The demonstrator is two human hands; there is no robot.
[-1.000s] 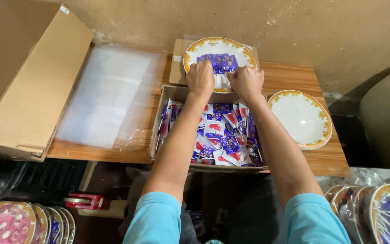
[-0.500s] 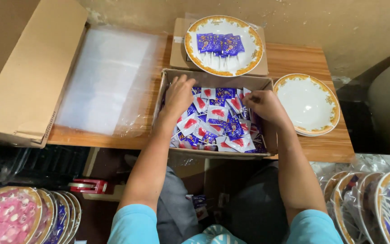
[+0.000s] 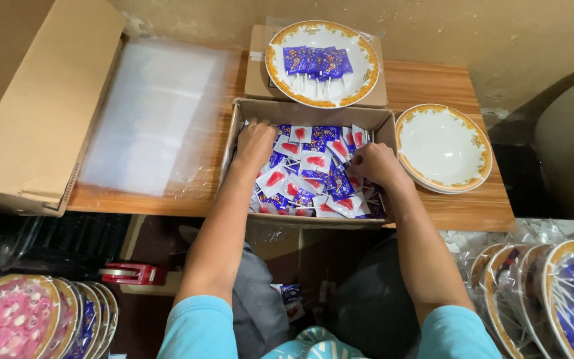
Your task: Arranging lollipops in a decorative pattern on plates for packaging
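Note:
An open cardboard box [image 3: 313,110] on the wooden table holds several wrapped lollipops [image 3: 313,179] in blue and white-red wrappers. My left hand [image 3: 255,141] reaches into the box's left side, fingers down among the wrappers. My right hand [image 3: 372,163] is at the right side, fingers curled on a lollipop wrapper. Behind the box a gold-rimmed white plate [image 3: 360,73] carries a row of blue-wrapped lollipops [image 3: 317,63]. An empty gold-rimmed plate [image 3: 443,147] lies right of the box.
Clear plastic sheets [image 3: 151,116] lie left of the box beside a large open carton [image 3: 31,113]. Wrapped filled plates stand at bottom left [image 3: 28,319] and bottom right [image 3: 553,292]. A red tape dispenser [image 3: 131,272] sits under the table.
Both hands have come back from the far plate into the lollipop box. The plate now shows its row of blue lollipops uncovered.

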